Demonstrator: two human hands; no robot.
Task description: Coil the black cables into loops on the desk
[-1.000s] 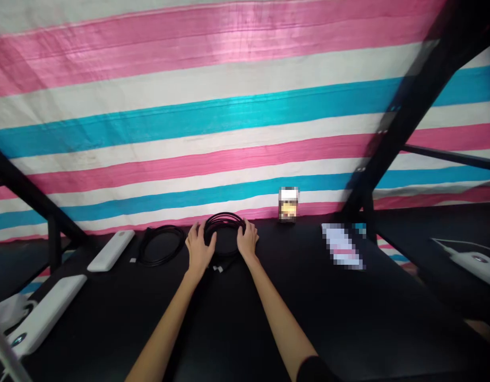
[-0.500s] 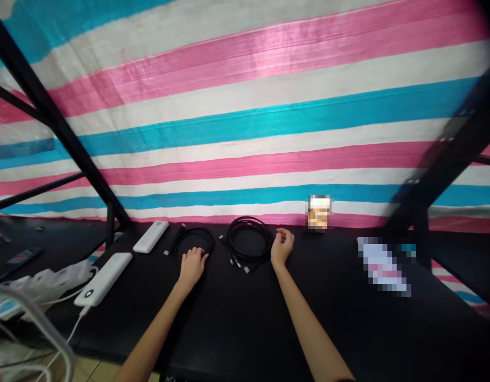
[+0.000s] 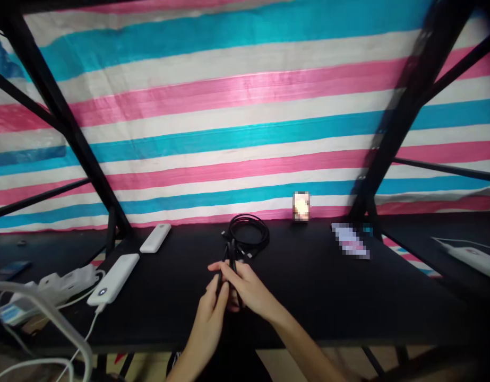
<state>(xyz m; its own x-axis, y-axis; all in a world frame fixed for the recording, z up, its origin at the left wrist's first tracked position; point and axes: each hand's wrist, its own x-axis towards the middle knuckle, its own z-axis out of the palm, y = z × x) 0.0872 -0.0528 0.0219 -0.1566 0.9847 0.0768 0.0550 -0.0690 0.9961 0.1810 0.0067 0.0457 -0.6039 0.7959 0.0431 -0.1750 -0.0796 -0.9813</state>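
Close together above the front part of the black table, my left hand and my right hand both grip a coiled black cable. Its loop is squeezed narrow and stands up past my fingers. The cable's ends are hidden in my hands. Just behind them, a second coiled black cable lies on the table, its light-coloured plugs showing at the left and front of the coil.
Two white power banks lie at the left, the nearer one with a cable plugged in. A white power strip is beyond it. A blurred-out upright card and a flat item are at the right. Black frame bars flank the table.
My left hand has lifted the left coil off the table and brought it toward me. My right hand has come over and now holds it too. The view has shifted rightward.
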